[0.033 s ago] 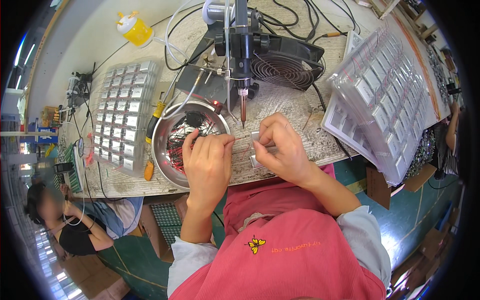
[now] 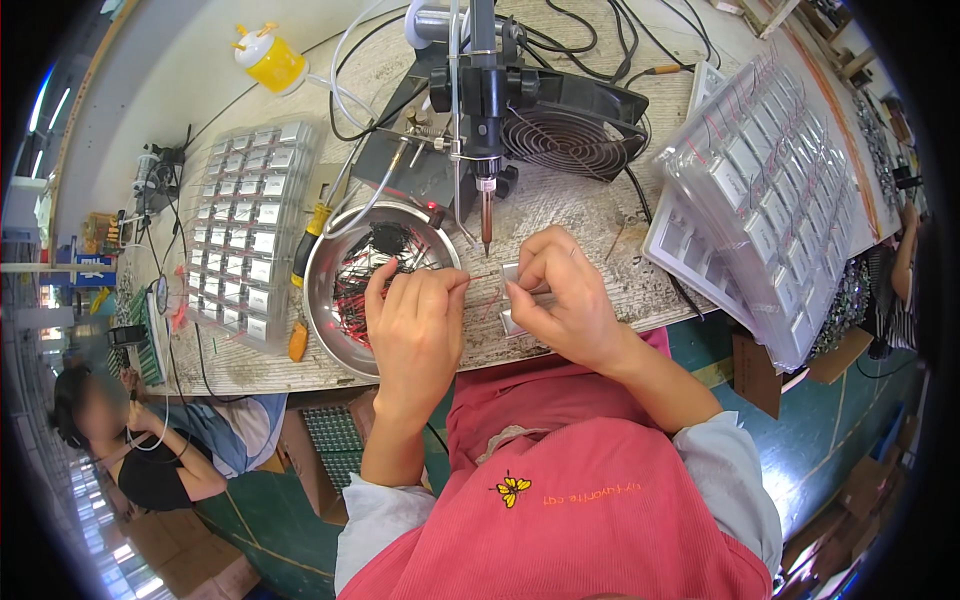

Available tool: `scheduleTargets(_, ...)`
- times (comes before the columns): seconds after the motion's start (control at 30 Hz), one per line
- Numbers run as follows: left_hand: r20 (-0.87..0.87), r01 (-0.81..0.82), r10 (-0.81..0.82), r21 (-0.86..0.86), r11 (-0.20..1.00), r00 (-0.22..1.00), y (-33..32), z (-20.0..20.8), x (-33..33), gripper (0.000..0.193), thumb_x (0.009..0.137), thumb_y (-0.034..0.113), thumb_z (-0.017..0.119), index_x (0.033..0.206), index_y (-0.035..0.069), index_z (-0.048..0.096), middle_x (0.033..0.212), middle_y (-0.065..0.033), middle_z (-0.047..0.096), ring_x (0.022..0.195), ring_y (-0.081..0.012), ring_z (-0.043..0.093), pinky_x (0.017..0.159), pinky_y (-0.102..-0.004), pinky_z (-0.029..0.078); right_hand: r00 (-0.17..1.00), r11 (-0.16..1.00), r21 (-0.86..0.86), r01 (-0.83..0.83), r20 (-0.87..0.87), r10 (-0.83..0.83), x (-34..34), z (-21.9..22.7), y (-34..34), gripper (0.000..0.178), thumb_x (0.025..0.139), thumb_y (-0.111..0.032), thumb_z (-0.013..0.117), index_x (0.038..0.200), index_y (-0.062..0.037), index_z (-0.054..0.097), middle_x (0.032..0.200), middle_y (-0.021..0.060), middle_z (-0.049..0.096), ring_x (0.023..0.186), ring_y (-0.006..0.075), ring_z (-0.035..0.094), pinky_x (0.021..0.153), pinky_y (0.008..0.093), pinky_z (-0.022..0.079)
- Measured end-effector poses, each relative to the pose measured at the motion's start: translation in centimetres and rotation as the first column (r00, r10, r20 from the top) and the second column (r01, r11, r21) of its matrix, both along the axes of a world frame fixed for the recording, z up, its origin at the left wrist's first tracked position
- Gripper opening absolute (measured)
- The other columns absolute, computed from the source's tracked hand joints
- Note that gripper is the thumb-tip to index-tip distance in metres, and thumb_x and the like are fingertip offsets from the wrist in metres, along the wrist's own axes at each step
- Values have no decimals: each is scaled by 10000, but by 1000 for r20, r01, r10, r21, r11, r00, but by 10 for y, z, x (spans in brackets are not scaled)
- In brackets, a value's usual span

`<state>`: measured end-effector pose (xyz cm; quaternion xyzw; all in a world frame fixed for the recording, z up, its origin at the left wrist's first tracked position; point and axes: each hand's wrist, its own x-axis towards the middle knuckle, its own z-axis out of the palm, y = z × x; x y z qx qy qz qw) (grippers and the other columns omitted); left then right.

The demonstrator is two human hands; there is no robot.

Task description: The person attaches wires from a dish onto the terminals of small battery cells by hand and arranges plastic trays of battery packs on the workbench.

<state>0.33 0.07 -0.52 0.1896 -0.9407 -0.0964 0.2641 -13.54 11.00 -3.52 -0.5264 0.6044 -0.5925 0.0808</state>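
Observation:
My left hand (image 2: pixel 415 315) is closed in a pinch at the right rim of a steel bowl (image 2: pixel 322 262). From its fingertips a thin red wire (image 2: pixel 484 276) runs toward my right hand (image 2: pixel 563 295). That hand pinches a small silver rectangular block (image 2: pixel 510 273), which resembles a battery cell and is mostly covered by the fingers. Just below lies a second silver block (image 2: pixel 511 322), partly under the hand. Red and black wires (image 2: pixel 350 295) fill the bowl. Above and between both hands, a soldering iron (image 2: pixel 487 220) points straight down, apart from them.
A clear tray (image 2: pixel 291 215) of silver blocks lies left, beside a yellow-black screwdriver (image 2: pixel 311 245). Stacked trays (image 2: pixel 690 165) with wired blocks lean at the right. Behind the iron sit a black fan (image 2: pixel 575 135) and cables. Another person (image 2: pixel 160 450) sits at lower left.

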Motion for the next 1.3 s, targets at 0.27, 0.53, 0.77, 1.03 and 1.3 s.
scheduleTargets(0.27,8,-2,2,0,1000,1000,1,0,2,90,820,53,624,892,62,571,809,-19,613,747,-198,577,942,-399,384,1000,1000,-10,-4,-16,4,0,1,0,220,717,49,656,820,-1,468,863,122,515,658,235,549,553,326,469)
scheduleTargets(0.53,-26,-64,65,27,998,998,-2,-5,4,51,828,50,612,873,61,591,795,-54,609,766,-236,582,926,-400,395,997,997,24,75,3,-75,-12,13,24,199,730,9,672,785,-24,484,856,123,518,718,246,545,600,320,463)
scheduleTargets(0.77,30,-209,208,13,978,978,-11,-13,40,93,891,82,562,910,17,626,870,-103,643,826,-286,597,947,-427,406,976,986,-91,140,-153,-153,-33,60,91,245,699,51,707,796,-71,518,882,102,527,786,231,550,691,346,469)
scheduleTargets(1.03,63,-225,219,130,966,974,-14,-27,35,114,894,88,562,938,0,619,911,-122,641,884,-327,566,943,-432,393,658,647,-238,725,-40,-752,-107,74,199,214,772,139,576,807,-31,451,927,72,454,838,133,503,740,265,446)
scheduleTargets(1.3,37,-252,249,170,953,968,-9,-29,37,118,896,87,567,944,-4,623,911,-131,639,909,-333,553,899,-429,397,621,619,51,784,-89,-779,-147,41,241,166,791,12,635,789,-20,472,842,44,508,784,114,484,750,249,410)
